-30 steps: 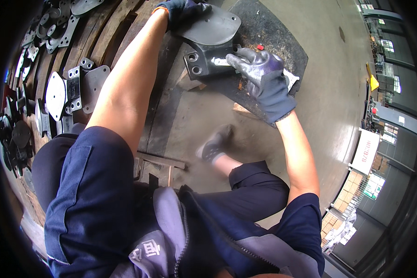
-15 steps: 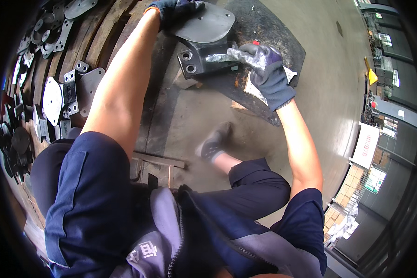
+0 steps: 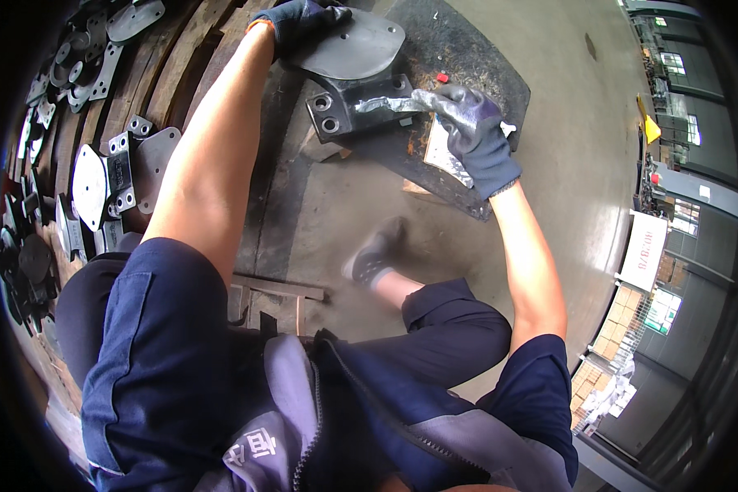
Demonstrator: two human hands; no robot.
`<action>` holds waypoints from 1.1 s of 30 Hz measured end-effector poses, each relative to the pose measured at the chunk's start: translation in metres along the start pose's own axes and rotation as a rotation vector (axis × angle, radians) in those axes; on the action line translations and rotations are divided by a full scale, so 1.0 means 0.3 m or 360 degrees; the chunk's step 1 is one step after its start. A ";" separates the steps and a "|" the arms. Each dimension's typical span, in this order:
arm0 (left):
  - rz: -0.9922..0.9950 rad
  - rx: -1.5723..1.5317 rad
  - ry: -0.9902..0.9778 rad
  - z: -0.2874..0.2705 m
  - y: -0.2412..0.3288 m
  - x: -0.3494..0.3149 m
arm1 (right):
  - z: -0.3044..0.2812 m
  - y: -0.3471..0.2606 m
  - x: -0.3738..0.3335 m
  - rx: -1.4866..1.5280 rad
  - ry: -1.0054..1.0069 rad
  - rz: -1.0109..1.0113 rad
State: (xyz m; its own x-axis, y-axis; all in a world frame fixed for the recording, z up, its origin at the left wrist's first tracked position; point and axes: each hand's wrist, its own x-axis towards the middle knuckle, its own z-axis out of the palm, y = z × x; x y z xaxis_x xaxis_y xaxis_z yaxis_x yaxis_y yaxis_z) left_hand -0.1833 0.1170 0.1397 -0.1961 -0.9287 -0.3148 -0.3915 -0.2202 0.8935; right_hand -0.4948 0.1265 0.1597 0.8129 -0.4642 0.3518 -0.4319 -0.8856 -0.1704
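Mounting bracket [image 3: 348,123], black block with a grey rounded plate [image 3: 353,49] at its upper side, sits on the dark table [image 3: 496,78]. Left hand [image 3: 299,20], gloved, is at the bracket's upper-left, on the plate's edge; fingers partly hidden, can't tell if it grips or just presses. Right hand [image 3: 470,119], gloved, is just right of the bracket, fingertips pinched on the end of a silvery strip [image 3: 385,104] that runs across the block. Exact material unclear.

White sheet [image 3: 444,156] lies lower-right of the bracket, partly under the right hand; small red piece [image 3: 442,78] to its right. Wooden pallet [image 3: 160,61] with more brackets [image 3: 120,168] is left of it.

Handling, judged: bracket looks heavy, stiff, not fragile; smooth plate could slip, so take it by the block plus the plate's rim. Strip looks light, soft, easily creased or torn; best pinched flat near its end.
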 end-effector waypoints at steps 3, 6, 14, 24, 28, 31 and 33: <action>0.0117 -0.0071 0.0372 0.020 -0.125 0.074 | -0.015 -0.023 0.010 -0.0059 -0.0061 -0.0099; 0.0210 0.0051 -0.0004 0.018 -0.057 0.043 | -0.045 -0.108 0.030 -0.0114 -0.0131 0.0008; 0.0084 0.0006 0.0371 0.020 -0.155 0.113 | 0.011 -0.138 0.047 -0.0122 -0.0168 -0.0009; 0.0150 -0.0109 0.0370 0.027 -0.188 0.090 | -0.009 -0.100 0.028 -0.0188 -0.0162 0.0113; 0.0284 -0.0085 0.0314 0.027 -0.155 0.047 | 0.045 -0.055 -0.053 -0.0094 -0.0049 0.0314; 0.0335 -0.0172 0.0209 0.013 -0.119 0.011 | 0.039 -0.090 -0.062 0.0506 0.0093 0.0683; 0.0242 -0.0063 0.0307 0.033 -0.079 -0.005 | 0.049 -0.125 -0.055 0.1030 0.0303 0.0941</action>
State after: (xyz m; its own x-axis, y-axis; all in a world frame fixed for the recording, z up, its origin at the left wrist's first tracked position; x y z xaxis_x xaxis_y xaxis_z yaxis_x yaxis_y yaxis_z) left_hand -0.1826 0.1265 0.1157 -0.0730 -0.9910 -0.1122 -0.3341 -0.0817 0.9390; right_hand -0.4863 0.1672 0.1467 0.4240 -0.8879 0.1787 -0.4081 -0.3634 -0.8375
